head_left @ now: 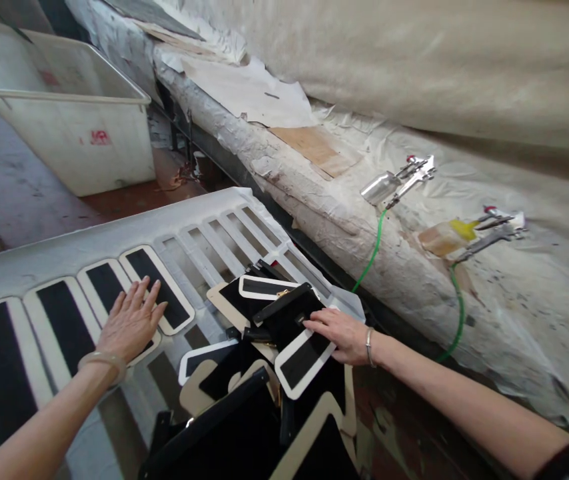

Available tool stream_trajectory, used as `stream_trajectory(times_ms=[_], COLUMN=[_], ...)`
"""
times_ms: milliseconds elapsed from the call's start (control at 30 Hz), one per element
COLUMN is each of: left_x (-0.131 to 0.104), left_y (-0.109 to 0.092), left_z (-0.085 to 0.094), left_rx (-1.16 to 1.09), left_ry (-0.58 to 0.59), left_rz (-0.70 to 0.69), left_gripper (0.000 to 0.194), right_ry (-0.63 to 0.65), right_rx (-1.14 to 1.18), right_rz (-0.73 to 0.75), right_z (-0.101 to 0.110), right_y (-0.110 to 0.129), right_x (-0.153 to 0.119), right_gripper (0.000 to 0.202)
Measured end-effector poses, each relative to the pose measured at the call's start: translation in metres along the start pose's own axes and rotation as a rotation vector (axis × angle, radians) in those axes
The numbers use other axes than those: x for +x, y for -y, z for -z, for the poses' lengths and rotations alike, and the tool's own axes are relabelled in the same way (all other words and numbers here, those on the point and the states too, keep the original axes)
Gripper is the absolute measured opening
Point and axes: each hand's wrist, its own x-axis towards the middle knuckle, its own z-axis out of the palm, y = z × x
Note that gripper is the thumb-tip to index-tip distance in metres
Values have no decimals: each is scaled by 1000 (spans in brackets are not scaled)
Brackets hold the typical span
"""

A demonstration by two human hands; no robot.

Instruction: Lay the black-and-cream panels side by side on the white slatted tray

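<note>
My left hand [132,321] lies palm down with its fingers spread, over flat black panels with cream borders. Its fingertips rest on the panel [158,287] at the right end of the row. On the right, my right hand [342,335] is at a heap of loose black pieces, its fingers and thumb around the upper end of a small black panel with a white border [300,367]. Part of that grip is hidden. Black strap-like pieces [282,305] and a larger black piece with a dark bar [214,433] lie in the heap, some with gold-coloured metal bits.
The pieces lie on a pale slatted rack [204,243]. Beyond it, a paper-covered ledge [309,193] carries a spray gun with a metal cup [382,188] and another with a yellowish cup [447,237], both on green hoses. A white bin [89,133] stands at the left.
</note>
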Motion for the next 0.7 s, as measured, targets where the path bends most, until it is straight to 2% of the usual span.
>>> stream_trajectory(times_ms=[133,267,333,433,500,533,600,700], left_x=[1,4,6,9,11,12,14,16], left_y=[-2,-10,-16,-25,-28,-29,-31,-36], left_z=[-1,-3,-1,3,6,7,7,7], left_rx=[56,92,89,67,59,58,58,54], left_ry=[20,47,67,121,153,162,169,156], left_rz=[-5,56,109,189,222,234,256,291], left_gripper=[65,69,69,68,68,68,68,68], right_ry=[-138,-246,-260,-233,-218,-229,-299,-388], right_rx=[185,398,304,25,-112,-144,-88,282], right_rz=[-37,-126,-36,206,296,295,171,-252], right_z=[7,24,36,49,49,45,30,-2], right_y=[-3,-16,-27,-47,-61,-67,-75,-74], right_x=[-13,-29,-31,-23,-13,-9,-4,-2], right_gripper=[61,66,66,64,73,78,80,58])
